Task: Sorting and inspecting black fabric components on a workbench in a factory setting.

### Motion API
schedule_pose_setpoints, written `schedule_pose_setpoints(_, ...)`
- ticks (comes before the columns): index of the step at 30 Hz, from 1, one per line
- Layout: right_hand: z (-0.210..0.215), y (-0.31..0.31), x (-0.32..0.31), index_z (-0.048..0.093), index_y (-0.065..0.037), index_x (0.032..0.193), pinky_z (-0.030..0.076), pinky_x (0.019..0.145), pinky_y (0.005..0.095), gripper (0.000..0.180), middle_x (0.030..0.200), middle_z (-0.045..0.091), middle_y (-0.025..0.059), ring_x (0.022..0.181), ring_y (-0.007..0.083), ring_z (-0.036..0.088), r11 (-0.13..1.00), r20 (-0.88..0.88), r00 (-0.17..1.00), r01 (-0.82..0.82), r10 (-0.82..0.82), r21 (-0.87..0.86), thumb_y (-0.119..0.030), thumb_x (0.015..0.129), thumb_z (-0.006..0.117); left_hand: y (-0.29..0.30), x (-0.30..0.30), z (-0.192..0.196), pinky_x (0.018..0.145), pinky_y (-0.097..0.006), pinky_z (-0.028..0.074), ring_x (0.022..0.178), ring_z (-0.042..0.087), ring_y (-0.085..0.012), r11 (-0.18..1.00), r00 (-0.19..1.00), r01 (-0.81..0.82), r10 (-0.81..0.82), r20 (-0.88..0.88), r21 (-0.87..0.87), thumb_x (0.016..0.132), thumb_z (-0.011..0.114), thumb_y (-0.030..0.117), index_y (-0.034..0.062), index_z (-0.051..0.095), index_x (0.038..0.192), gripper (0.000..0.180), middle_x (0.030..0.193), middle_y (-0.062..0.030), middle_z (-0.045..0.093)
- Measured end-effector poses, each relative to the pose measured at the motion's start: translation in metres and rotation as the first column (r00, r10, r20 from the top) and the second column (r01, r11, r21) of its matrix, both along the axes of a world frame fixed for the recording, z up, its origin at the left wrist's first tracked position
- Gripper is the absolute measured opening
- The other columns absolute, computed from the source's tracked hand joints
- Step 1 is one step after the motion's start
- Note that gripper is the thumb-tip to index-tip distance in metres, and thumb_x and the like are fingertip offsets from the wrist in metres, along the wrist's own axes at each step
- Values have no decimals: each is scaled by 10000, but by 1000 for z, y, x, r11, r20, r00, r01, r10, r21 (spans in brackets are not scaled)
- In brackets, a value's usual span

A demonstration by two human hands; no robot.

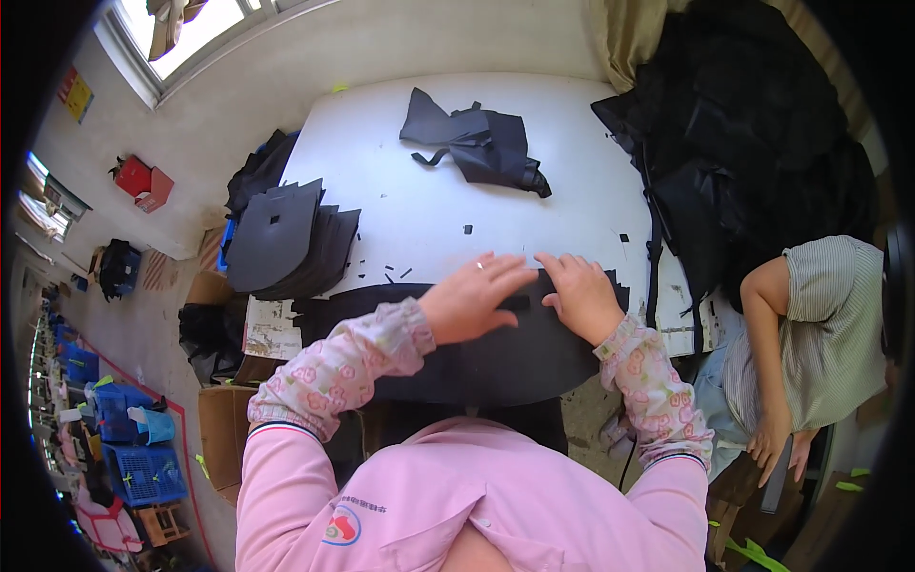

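Left hand [477, 303] and right hand [583, 297] spread open, gripping nothing, over the black panel [534, 357]: looks light, bendy, probably best pinched at its edge.

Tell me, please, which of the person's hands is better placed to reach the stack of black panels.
Probably the left hand: it is nearer the stack of black panels, at the left of the white table. The right hand, over the black sheet, is farther away.
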State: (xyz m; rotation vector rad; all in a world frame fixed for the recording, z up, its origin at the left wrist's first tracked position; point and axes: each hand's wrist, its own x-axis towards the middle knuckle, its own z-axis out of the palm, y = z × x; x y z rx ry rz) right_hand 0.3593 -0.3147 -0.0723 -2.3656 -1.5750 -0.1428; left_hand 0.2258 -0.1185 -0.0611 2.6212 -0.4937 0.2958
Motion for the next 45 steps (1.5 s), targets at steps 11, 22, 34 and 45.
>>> schedule_pose_setpoints(11,-57,149,137,695,-177,1174,437,1039,392,350,1476,442,136,1280,308,515,965,-131,990,13,-49,-263,-238,835,755,-3,-51,-39,1174,-531,255,1406,355,-371,973,975,159,-181,-125,-169,856,741,283,90,580,1252,469,1451,-180,442)
schedule_pose_setpoints(22,-24,250,170,741,-56,872,558,689,372,176,768,727,79,727,230,708,918,-641,759,-165,-114,-359,-220,825,694,71,-57,-30,897,-367,502,1012,633,-295,909,976,-202,154,-157,-365,871,710,81,57,650,1056,197,1125,-104,656)
schedule_pose_setpoints(34,-95,285,181,595,-174,1284,462,987,441,475,1297,602,140,1214,346,562,932,-343,872,289,-351,-218,-279,842,735,85,-24,-38,877,-377,508,1027,622,-304,907,983,-172,131,-130,-384,889,691,105,71,643,1072,192,1085,-99,666)
schedule_pose_setpoints(45,87,247,65,640,-42,1080,501,877,399,307,1031,640,155,1002,331,607,872,-153,912,-299,381,388,-36,781,707,133,25,4,956,-373,467,1085,588,-277,732,666,-551,675,316,-401,799,788,157,44,459,1350,652,1224,-134,572)
